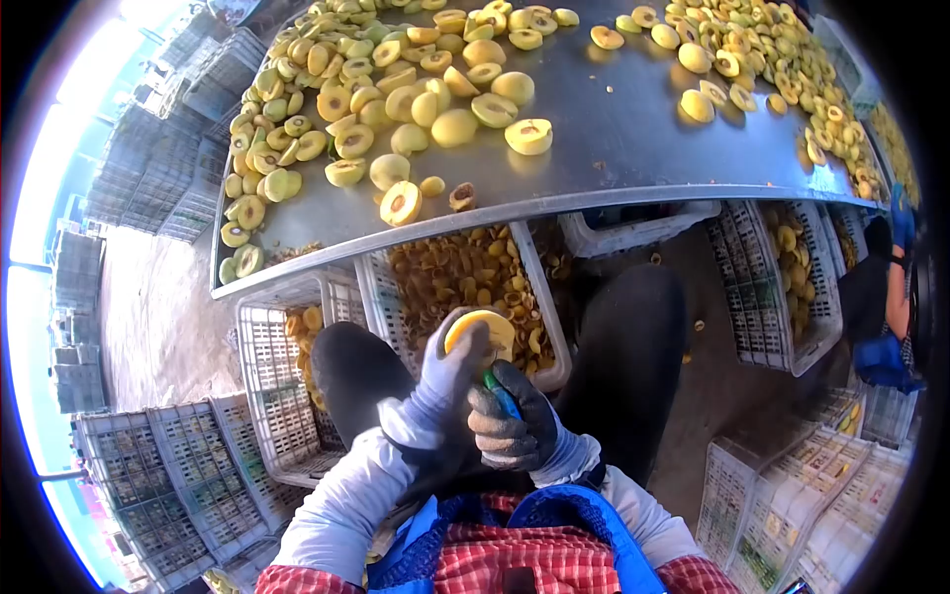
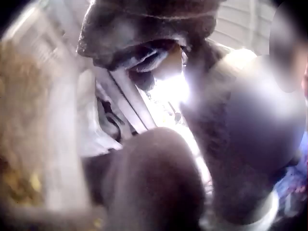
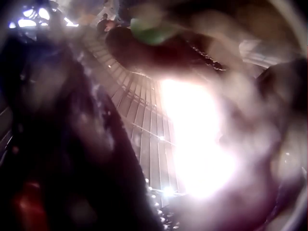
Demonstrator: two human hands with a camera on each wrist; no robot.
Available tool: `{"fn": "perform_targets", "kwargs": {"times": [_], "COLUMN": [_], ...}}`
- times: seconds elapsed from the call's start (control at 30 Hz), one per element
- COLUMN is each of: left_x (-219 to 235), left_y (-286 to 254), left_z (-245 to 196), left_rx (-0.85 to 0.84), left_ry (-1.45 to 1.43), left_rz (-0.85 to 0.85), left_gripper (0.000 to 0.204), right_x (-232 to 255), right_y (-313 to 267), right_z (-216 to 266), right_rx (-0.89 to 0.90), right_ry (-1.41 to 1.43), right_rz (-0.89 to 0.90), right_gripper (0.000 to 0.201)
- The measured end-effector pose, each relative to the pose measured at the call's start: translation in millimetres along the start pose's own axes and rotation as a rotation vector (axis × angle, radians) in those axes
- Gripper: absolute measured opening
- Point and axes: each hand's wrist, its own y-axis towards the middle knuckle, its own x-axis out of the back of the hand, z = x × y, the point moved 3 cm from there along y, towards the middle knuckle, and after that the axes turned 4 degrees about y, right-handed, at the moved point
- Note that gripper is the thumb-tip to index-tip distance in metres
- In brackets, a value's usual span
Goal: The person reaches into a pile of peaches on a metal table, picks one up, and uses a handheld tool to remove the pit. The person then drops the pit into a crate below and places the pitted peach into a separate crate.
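Observation:
My left hand, in a pale glove darkened at the fingers, grips a yellow peach half above my lap. Just below and to its right, my right hand wears a dark grey glove. Its fingers curl round a small tool with a green and blue handle. The tool's working end points at the peach half and is hidden by the left fingers. Glare and blur fill both wrist views; a green patch of the handle shows at the top of the right one.
Ahead stands a metal table bearing heaps of halved peaches. Under its edge, between my knees, a plastic crate holds brown-yellow scraps. More crates stand left and right. Another person's arm shows at far right.

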Motion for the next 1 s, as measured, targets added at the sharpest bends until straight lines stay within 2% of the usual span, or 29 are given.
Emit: {"fn": "perform_targets", "kwargs": {"times": [0.03,0.1,0.13,0.17,0.2,0.23,0.3,0.33,0.37,0.4,0.43,0.5,0.53,0.57,0.6,0.63,0.67,0.7,0.73,0.77,0.83,0.87,0.93,1.0], "left_x": [11.2,8.6,6.2,4.1,10.9,33.5,100.7,140.3,181.5,220.4,222.2,215.0,169.7,131.3,107.1,92.7,64.3,67.0,56.5,69.3,69.4,63.6,42.4,25.1], "left_y": [4.0,-10.4,-12.7,-11.6,-12.9,-15.8,-30.8,-38.9,-47.0,-42.0,-41.3,-15.8,-0.8,19.4,45.8,77.6,99.3,131.9,155.5,189.5,216.9,215.4,194.0,159.6], "left_z": [15.8,13.9,5.0,-3.1,-7.5,-14.2,-37.8,-55.3,-75.7,-91.1,-101.5,-117.2,-121.8,-127.4,-130.5,-130.0,-139.1,-131.5,-133.6,-119.5,-114.6,-114.2,-119.2,-119.4], "left_rx": [0.078,0.216,0.159,0.099,0.084,0.007,-0.243,-0.34,-0.314,-0.649,-0.432,0.031,-0.491,-0.488,-0.546,-0.53,-0.363,-0.382,-0.206,-0.315,-0.353,-0.351,-0.349,-0.486], "left_ry": [-0.03,-0.172,-0.313,-0.455,-0.569,-0.563,-0.424,-0.254,0.121,0.97,1.438,1.634,1.494,1.39,1.29,1.294,1.48,1.689,1.673,1.699,1.656,1.634,1.593,1.193], "left_rz": [0.021,-0.129,-0.153,-0.174,-0.282,-0.366,-0.477,-0.498,-0.529,-0.681,-0.856,-0.849,-0.755,-0.66,-0.508,-0.424,-0.423,-0.418,-0.288,-0.119,0.172,0.167,0.147,-0.07], "left_gripper": [0.036,0.037,0.039,0.042,0.044,0.041,0.038,0.038,0.039,0.041,0.045,0.053,0.051,0.044,0.048,0.045,0.049,0.057,0.063,0.06,0.057,0.054,0.049,0.044], "right_x": [1.4,5.7,6.5,3.8,1.1,-1.1,7.0,8.8,9.1,6.5,6.0,6.3,3.4,4.5,5.8,8.2,13.8,13.6,12.2,11.2,13.2,14.6,12.3,3.3], "right_y": [1.9,2.3,2.5,4.2,6.4,8.6,9.8,9.6,9.8,10.2,10.6,13.5,15.0,15.9,16.3,16.7,15.6,15.3,13.0,11.2,8.8,8.1,11.6,13.9], "right_z": [-0.2,-3.6,-2.4,-0.8,0.1,0.3,-0.2,0.8,2.4,3.6,5.1,12.2,14.4,17.8,21.6,23.9,25.8,29.4,33.3,37.1,42.3,43.2,47.0,59.1], "right_rx": [-0.011,0.006,0.011,0.001,-0.011,-0.022,-0.022,-0.033,-0.048,-0.026,-0.028,-0.016,0.01,0.017,0.022,0.029,0.074,0.08,0.088,0.098,0.136,0.158,0.316,0.457], "right_ry": [-0.006,-0.176,-0.268,-0.278,-0.284,-0.292,-0.339,-0.341,-0.347,-0.412,-0.452,-0.525,-0.519,-0.518,-0.521,-0.522,-0.518,-0.519,-0.517,-0.516,-0.452,-0.417,-0.43,-0.565], "right_rz": [0.017,-0.1,-0.162,-0.13,-0.096,-0.059,-0.163,-0.185,-0.207,-0.257,-0.301,-0.386,-0.4,-0.427,-0.455,-0.483,-0.55,-0.538,-0.527,-0.515,-0.558,-0.576,-0.668,-0.737], "right_gripper": [0.05,0.05,0.05,0.05,0.05,0.05,0.049,0.049,0.049,0.049,0.049,0.049,0.048,0.05,0.052,0.053,0.055,0.054,0.053,0.053,0.052,0.052,0.047,0.036]}}
